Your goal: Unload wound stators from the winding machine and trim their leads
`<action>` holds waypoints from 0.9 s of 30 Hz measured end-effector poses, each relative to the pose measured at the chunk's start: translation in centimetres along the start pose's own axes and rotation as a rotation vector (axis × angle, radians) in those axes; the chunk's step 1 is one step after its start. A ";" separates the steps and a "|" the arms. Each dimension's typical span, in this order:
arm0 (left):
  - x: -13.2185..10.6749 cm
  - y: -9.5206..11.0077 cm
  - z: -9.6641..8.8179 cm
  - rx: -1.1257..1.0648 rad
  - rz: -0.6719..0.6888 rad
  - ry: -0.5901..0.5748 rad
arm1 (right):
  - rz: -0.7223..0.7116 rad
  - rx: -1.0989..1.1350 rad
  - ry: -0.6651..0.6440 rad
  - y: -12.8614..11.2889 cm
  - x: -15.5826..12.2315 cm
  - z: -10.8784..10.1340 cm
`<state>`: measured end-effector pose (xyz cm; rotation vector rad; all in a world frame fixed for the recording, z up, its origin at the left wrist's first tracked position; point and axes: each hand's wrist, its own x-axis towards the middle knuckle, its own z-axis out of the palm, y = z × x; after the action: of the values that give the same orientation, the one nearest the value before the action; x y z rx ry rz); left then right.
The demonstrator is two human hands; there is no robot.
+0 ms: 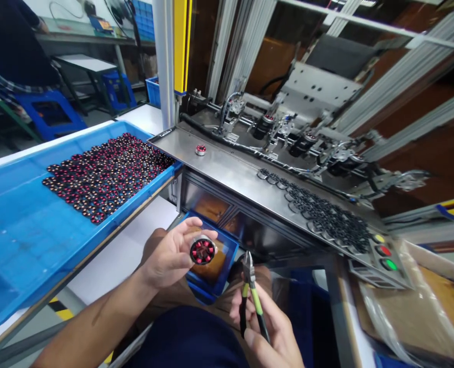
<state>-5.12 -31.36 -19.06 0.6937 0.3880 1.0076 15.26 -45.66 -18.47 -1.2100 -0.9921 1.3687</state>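
Observation:
Between the fingers and thumb of my left hand [169, 258] is a motor stator [203, 250], round and dark-rimmed, with red windings turned up toward me. My right hand [267, 319] is wrapped round the handles of diagonal cutters [252, 291] with black and yellow-green grips. Their metal jaws point upward and look nearly closed, a short way right of the stator and not touching it. Another stator with red windings [200, 150] sits by itself on the steel ledge [227, 166] beyond my hands.
To the left, a blue tray [31, 245] holds many stators in packed rows. Black rings [322, 214] crowd the ledge's right part, near a button box [386, 255]. Behind the ledge stands a machine with fixtures [263, 127]. A blue bin [211, 276] sits below. Another person [12, 46] is at far left.

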 end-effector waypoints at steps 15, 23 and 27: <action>-2.5 4.3 -2.9 0.510 0.083 0.278 | -0.403 -1.409 0.295 -9.9 23.7 -1.5; -4.1 18.9 -17.2 0.976 0.108 1.023 | -0.391 -1.479 0.307 -7.6 33.6 -1.2; -4.5 23.9 -23.8 1.138 0.068 1.336 | -0.468 -1.559 0.315 -6.4 34.6 -2.1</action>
<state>-36.66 -18.62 -19.88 0.9259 2.2256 1.1639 18.96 -10.58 -17.84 -1.9440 -2.0032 -0.2199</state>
